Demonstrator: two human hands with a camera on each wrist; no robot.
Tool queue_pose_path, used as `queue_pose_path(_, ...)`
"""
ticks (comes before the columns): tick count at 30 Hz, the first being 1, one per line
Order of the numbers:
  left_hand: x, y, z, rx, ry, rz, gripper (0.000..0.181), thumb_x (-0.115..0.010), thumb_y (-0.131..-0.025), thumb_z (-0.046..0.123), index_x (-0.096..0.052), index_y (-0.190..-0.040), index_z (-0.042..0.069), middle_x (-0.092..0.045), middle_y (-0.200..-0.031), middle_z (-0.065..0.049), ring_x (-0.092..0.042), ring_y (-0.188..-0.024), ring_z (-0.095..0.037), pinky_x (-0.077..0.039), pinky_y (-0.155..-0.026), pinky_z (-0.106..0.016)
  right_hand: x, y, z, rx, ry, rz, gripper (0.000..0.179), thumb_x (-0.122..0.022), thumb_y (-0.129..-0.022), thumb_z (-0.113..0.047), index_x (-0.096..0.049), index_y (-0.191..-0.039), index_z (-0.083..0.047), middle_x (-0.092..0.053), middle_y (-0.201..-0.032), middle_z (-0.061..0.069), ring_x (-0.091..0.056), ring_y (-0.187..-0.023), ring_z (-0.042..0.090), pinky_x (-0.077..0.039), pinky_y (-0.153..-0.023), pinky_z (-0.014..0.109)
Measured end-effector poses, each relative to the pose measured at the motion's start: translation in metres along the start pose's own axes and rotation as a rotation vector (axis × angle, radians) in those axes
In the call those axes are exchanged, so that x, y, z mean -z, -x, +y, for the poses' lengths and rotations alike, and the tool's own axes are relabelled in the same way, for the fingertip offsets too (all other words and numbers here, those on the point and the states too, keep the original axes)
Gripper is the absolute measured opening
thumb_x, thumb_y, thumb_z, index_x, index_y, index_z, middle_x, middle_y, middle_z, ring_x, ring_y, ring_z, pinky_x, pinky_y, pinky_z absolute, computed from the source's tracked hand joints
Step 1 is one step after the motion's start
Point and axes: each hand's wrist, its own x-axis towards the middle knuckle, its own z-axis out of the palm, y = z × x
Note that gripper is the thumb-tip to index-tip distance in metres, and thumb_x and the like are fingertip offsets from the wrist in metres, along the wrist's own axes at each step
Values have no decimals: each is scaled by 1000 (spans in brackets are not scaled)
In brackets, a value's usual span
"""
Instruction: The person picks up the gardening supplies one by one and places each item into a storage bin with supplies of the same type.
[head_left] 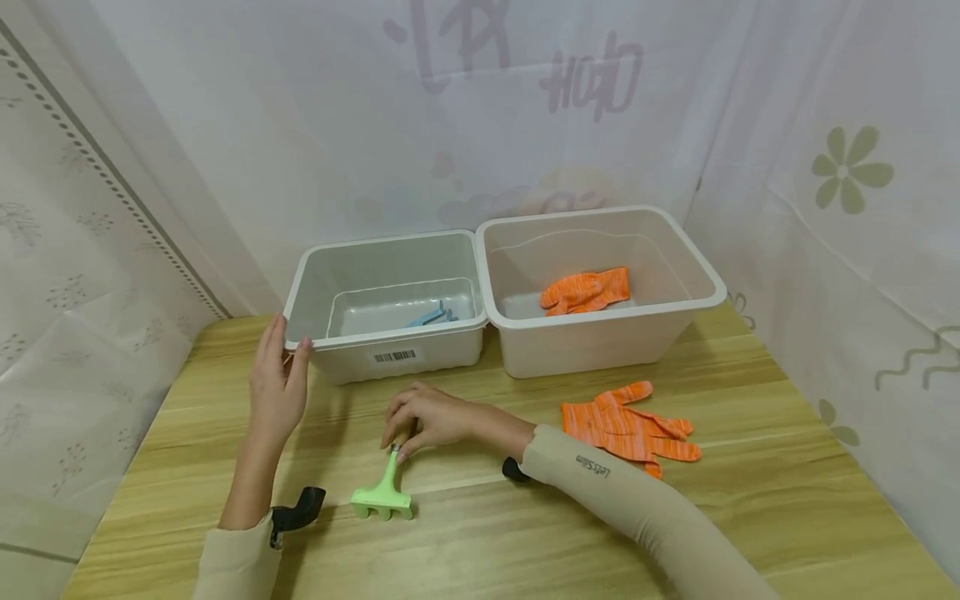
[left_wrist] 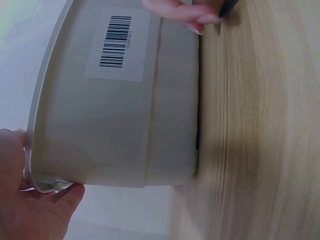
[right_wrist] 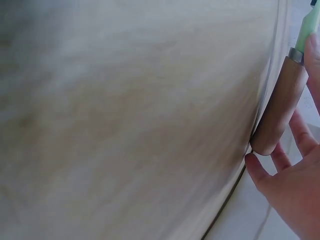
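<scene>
A small green hand rake (head_left: 384, 495) with a wooden handle (right_wrist: 280, 107) is at the front middle, its tines pointing toward the person. My right hand (head_left: 431, 418) holds it by that handle, thumb near the metal collar and fingers along the wood. At the left, my left hand (head_left: 276, 379) grips the front left corner of the grey bin (head_left: 352, 342), with the thumb and fingers about its rim. Inside that bin lies a light blue tool (head_left: 429, 317), partly hidden by the front wall.
Beside the grey bin stands a taller white bin (head_left: 592, 346) holding an orange glove (head_left: 585, 290). Another orange glove (head_left: 622, 425) lies flat on the wooden table (head_left: 465, 542), close to the right sleeve. Printed curtains hang behind and at both sides.
</scene>
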Motion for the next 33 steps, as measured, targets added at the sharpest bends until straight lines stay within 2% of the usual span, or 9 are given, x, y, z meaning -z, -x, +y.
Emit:
queue_pose_path(5,0,-2,-1,-2,6,4,62,-49,-113,22,-27,-164,-7,-24,-173,-25,-45,-146,-53,-33,-104,2,-1,-3,0,9,28,-8,28,-87,-86,-33,-84,-112,-24,-77,-116,-7,-56,-112,6,-35,-102,18)
queue_pose_path(10,1,-2,-1,4,0,-2,63,-49,-114,23,-26,-165,-6,-24,-173,-25,-46,-145,-53,-34,-105,1,-3,-4,-1,-26,-3,-43,26,-87,-87,-33,-84,-112,-26,-79,-116,-10,-49,-102,1,-30,-91,16)
queue_pose_path(17,1,-1,-1,4,9,-3,62,-49,-114,23,-27,-166,-2,-25,-173,-23,-45,-147,-53,-34,-105,0,-2,-2,-4,-59,-10,-81,27,-84,-88,-35,-83,-114,-28,-78,-118,-13,-47,-99,-1,-27,-88,19)
queue_pose_path(23,1,0,-1,2,12,-1,62,-48,-114,23,-27,-166,-3,-25,-172,-25,-45,-146,-54,-33,-104,2,-2,-2,-5,-67,-15,-98,23,-83,-90,-35,-82,-111,-26,-78,-118,-11,-53,-108,-1,-29,-102,25)
queue_pose_path(25,1,1,-1,3,7,0,62,-48,-114,23,-27,-166,-3,-25,-172,-25,-45,-146,-54,-33,-104,3,-2,-1,-5,-77,-18,-100,22,-83,-90,-34,-82,-110,-25,-77,-118,-11,-52,-109,-1,-29,-103,27)
queue_pose_path(29,0,1,0,7,5,1,62,-48,-114,24,-27,-166,-2,-25,-172,-25,-45,-146,-54,-33,-105,1,-1,1,-7,-101,-21,-96,21,-82,-91,-35,-81,-109,-26,-75,-117,-10,-49,-105,-1,-28,-94,26)
queue_pose_path(33,0,2,0,9,8,1,62,-48,-114,24,-27,-166,-2,-25,-173,-24,-45,-146,-54,-34,-105,1,-1,5,-9,-116,-42,-85,19,-81,-93,-34,-81,-110,-25,-74,-116,-9,-48,-101,-2,-27,-94,27)
